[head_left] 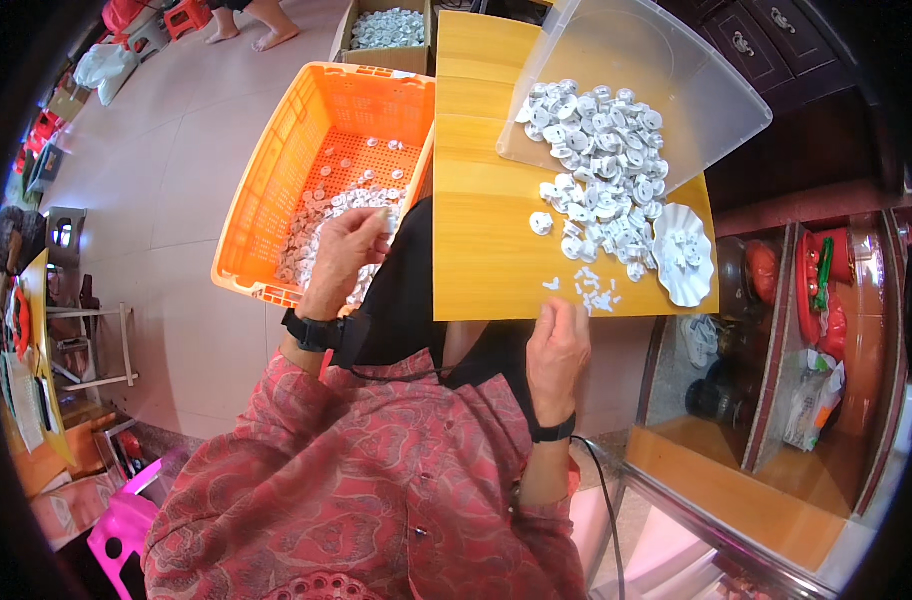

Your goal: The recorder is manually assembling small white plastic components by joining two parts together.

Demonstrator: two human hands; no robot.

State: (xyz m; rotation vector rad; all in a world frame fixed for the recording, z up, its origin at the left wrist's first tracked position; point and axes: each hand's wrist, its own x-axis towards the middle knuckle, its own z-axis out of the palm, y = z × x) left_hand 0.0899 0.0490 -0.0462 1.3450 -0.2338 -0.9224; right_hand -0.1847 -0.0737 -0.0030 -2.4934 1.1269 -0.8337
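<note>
My left hand [348, 255] is over the near right part of an orange plastic crate [266, 190]. Its thumb and fingertips are pinched together, and whatever they hold, if anything, is too small to make out. Many small white plastic parts [301, 240] lie in the crate below it. My right hand [559, 350] is at the front edge of a yellow wooden table [476, 200], fingers curled and thumb against them; what is between them cannot be seen. Just beyond its fingertips lie tiny white plastic pieces [598, 295].
Larger round white plastic parts [606, 150] spill from a tilted clear plastic bin [706, 110] onto the table. A white scalloped dish [684, 280] holds several more. Behind the crate stands a cardboard box [384, 55] of similar parts. Shelves [766, 350] stand at the right.
</note>
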